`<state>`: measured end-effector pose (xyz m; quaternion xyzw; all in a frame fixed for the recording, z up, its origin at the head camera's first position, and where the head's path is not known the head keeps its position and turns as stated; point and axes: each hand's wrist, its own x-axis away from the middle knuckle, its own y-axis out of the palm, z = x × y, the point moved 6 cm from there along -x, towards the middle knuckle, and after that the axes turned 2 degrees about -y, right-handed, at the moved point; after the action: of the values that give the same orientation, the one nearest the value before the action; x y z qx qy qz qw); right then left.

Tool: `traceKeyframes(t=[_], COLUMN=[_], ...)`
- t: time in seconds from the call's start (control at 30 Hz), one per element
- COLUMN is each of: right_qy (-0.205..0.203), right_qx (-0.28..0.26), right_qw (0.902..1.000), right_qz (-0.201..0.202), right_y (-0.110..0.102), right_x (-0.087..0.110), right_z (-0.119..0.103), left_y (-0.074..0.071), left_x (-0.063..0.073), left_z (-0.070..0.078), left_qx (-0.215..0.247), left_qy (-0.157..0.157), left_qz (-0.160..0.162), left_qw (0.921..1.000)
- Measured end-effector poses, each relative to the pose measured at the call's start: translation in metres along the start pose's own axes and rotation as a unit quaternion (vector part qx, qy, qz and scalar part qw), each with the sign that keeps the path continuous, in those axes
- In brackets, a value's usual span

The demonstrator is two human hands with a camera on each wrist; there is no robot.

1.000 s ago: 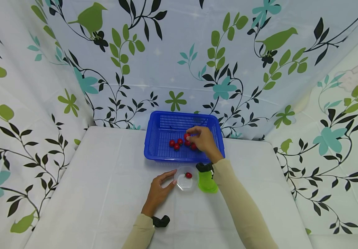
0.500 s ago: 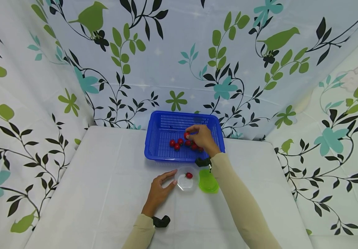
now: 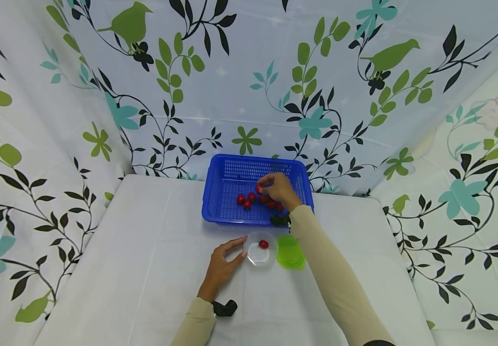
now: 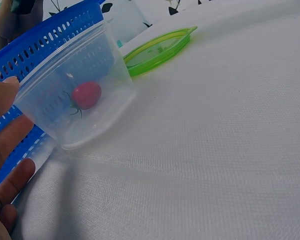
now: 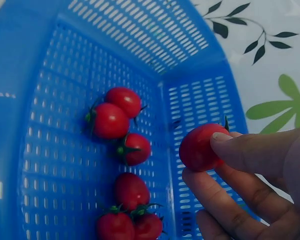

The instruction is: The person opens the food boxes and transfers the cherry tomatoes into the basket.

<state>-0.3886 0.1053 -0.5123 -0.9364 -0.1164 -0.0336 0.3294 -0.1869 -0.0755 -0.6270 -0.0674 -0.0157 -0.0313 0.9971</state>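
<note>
In the head view my left hand (image 3: 219, 269) touches the left side of a clear plastic container (image 3: 257, 259), thumb and fingers spread along its rim and wall. A single cherry tomato (image 4: 86, 95) with a green stem lies inside this container. My right hand (image 3: 281, 190) is over the blue basket (image 3: 212, 192). Between thumb and fingers it pinches a red cherry tomato (image 5: 201, 147), held above the basket floor in the right wrist view. Several more cherry tomatoes (image 5: 110, 121) lie loose in the basket, partly under the right hand in the head view.
A bright green lid (image 3: 291, 253) lies on the white-covered table (image 3: 167, 259), right beside the container. The basket stands at the back of the table, close to a leaf-patterned curtain (image 3: 231, 86). My right forearm (image 3: 335, 274) reaches past the lid.
The right forearm and wrist have shifted slightly left, exposing more of the green lid. The right hand keeps hold of its tomato in nearly the same spot; the left hand stays put.
</note>
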Motion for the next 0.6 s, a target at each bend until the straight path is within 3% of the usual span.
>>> traceKeyframes(t=[0.6], right_qy=[0.034], right_qx=[0.014], right_qw=[0.9989], right_qz=[-0.031], right_y=[0.010], right_x=[-0.015], right_z=[0.013], left_y=[0.000], left_x=[0.000], left_z=[0.002], left_qx=[0.000], left_qy=[0.005], left_qz=[-0.009], left_qw=[1.0000])
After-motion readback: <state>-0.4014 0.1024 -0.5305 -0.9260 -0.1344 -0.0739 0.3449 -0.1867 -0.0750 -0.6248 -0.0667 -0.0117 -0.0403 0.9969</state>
